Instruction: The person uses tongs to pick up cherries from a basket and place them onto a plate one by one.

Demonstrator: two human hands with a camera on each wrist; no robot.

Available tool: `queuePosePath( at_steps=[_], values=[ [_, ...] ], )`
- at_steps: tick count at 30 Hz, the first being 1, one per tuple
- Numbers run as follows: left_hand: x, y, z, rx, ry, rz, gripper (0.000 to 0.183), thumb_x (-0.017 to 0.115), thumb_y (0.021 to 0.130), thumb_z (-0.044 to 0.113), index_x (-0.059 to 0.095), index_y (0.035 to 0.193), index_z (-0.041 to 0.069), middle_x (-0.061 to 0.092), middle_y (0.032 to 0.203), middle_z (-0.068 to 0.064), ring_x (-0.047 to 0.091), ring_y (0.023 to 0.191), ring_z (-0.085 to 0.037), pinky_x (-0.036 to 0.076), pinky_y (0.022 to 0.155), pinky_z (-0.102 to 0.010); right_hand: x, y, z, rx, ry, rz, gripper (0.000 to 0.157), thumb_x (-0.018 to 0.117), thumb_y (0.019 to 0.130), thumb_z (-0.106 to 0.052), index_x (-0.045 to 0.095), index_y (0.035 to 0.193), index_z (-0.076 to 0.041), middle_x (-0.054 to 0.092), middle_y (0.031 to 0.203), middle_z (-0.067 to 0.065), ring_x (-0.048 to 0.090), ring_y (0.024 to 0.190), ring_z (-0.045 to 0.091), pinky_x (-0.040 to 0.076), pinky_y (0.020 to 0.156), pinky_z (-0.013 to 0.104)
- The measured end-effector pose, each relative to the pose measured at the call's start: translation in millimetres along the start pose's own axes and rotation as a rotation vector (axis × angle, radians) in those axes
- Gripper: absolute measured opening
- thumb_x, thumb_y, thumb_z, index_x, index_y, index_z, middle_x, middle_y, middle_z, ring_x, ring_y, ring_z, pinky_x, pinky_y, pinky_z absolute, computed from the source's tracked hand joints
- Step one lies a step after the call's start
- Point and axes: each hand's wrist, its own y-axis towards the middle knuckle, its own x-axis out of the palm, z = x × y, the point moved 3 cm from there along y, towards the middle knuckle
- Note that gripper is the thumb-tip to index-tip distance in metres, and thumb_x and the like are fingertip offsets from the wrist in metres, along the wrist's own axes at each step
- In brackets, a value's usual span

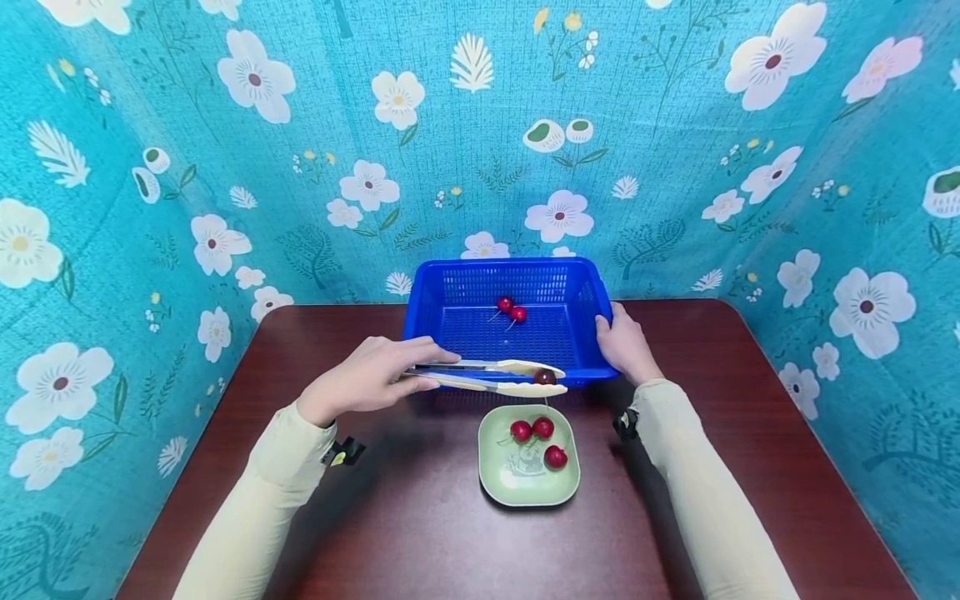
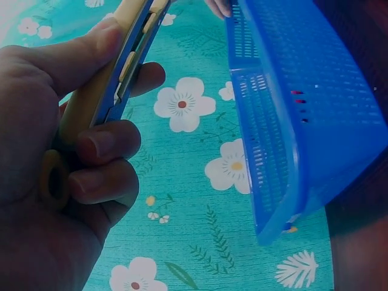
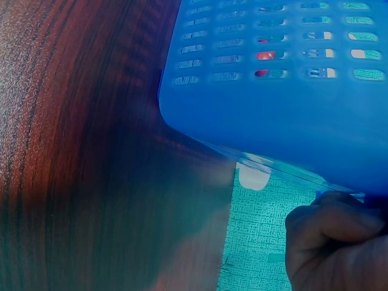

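My left hand (image 1: 372, 372) grips a pair of tongs (image 1: 465, 379), its fingers curled round the handle in the left wrist view. Between the tongs' cream tips is a dark red cherry (image 1: 544, 377), its stem hanging down, over the near rim of a blue plastic basket (image 1: 431, 321). With my right hand (image 1: 628, 343) I hold the basket's right rim. Two red cherries (image 1: 517, 314) with stems lie inside the basket. Nearer to me stands a light green square plate (image 1: 491, 483) bearing three red cherries (image 1: 556, 457).
The dark reddish-brown wooden table (image 1: 390, 517) carries the basket and plate. A blue flowered cloth (image 1: 480, 167) stands behind the table and along both sides. Black wrist devices (image 1: 345, 452) sit at both sleeves.
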Motion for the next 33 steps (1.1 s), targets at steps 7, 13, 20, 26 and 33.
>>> queuePosePath(
  at_steps=[7,13,20,26,33],
  values=[
    [11.8,-6.8,2.5,0.024,-0.042,-0.037,0.037,0.068,0.101,0.028,0.066,0.137,0.021,0.073,0.117,0.006,0.059,0.077,-0.002,0.049,0.066,-0.023,0.2,0,-3,0.007,-0.007,-0.014,0.057,0.033,0.113,-0.029,0.024,0.16,0.003,0.047,0.151,0.034,0.056,0.13,0.051,0.045,0.106,0.065],
    [24.0,-13.0,3.1,0.032,-0.084,-0.076,0.035,0.068,0.101,0.029,0.066,0.136,0.022,0.072,0.116,0.006,0.055,0.072,-0.001,0.046,0.062,-0.021,1.0,0,0,0.004,-0.005,-0.015,0.056,0.033,0.113,-0.029,0.025,0.159,0.002,0.047,0.151,0.034,0.056,0.13,0.051,0.045,0.106,0.065],
    [37.3,-18.3,1.6,0.028,-0.113,-0.119,0.035,0.065,0.102,0.036,0.067,0.134,0.021,0.072,0.112,0.009,0.054,0.072,0.0,0.046,0.064,-0.02,-0.5,0,0,0.005,0.006,-0.017,0.057,0.032,0.113,-0.03,0.023,0.161,0.002,0.046,0.152,0.034,0.055,0.13,0.051,0.044,0.107,0.065],
    [50.5,-21.0,0.4,0.052,-0.107,-0.125,0.034,0.065,0.102,0.039,0.068,0.131,0.023,0.072,0.108,0.013,0.056,0.074,0.001,0.046,0.065,-0.019,-0.2,0,0,0.001,-0.001,-0.01,0.057,0.033,0.113,-0.029,0.024,0.16,0.002,0.046,0.151,0.034,0.056,0.129,0.051,0.045,0.106,0.065],
    [59.9,-20.8,-0.6,0.057,-0.079,-0.141,0.032,0.071,0.099,0.031,0.069,0.13,0.024,0.071,0.107,0.013,0.057,0.073,0.001,0.046,0.063,-0.018,-0.1,0,0,-0.001,-0.002,-0.007,0.057,0.033,0.113,-0.028,0.024,0.16,0.003,0.046,0.151,0.035,0.056,0.13,0.052,0.044,0.106,0.066]
  ],
)
